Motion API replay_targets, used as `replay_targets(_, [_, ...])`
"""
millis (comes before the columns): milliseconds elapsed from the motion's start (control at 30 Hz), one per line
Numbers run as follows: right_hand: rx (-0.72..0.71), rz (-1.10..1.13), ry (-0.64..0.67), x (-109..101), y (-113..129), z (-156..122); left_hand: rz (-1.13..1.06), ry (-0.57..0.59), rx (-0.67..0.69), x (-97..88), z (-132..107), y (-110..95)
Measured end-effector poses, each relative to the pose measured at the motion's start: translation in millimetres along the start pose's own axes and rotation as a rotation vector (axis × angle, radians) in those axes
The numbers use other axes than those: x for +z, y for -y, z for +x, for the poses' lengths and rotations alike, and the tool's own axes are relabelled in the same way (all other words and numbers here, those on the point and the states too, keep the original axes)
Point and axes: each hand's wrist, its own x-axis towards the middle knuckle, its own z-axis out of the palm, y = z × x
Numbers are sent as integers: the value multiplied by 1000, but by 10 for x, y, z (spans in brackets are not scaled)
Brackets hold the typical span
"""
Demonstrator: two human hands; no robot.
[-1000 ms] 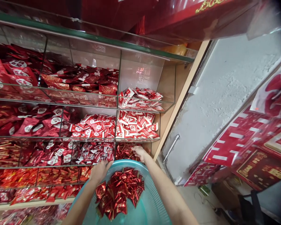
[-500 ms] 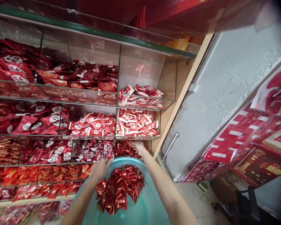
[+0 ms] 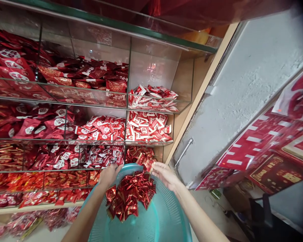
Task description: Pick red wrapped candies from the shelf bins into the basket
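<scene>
My left hand (image 3: 110,175) grips the far-left rim of a turquoise plastic basket (image 3: 170,208). Inside the basket lies a heap of shiny red foil-wrapped candies (image 3: 132,195). Over the basket's far right edge, my right hand (image 3: 165,174) pinches a few red foil candies (image 3: 145,162) between thumb and fingers; their exact number cannot be made out. Just behind them is a glass-fronted bin of matching red candies (image 3: 135,153), partly covered by the held ones.
Glass shelves (image 3: 98,105) with dividers hold many red and white packets (image 3: 147,126). A wooden side panel (image 3: 181,134) borders a grey wall (image 3: 232,87). Red goods (image 3: 255,141) hang at right, with a dark chair (image 3: 267,215) below. Bagged goods (image 3: 22,222) lie under the shelves.
My right hand has come out of the candy bin, toward me and right, now with red foil candies in its fingers. My left hand stays on the basket rim.
</scene>
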Motion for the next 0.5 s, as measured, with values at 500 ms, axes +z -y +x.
replay_targets(500, [384, 20, 28, 388, -716, -21, 22, -10, 6, -63, -21, -45])
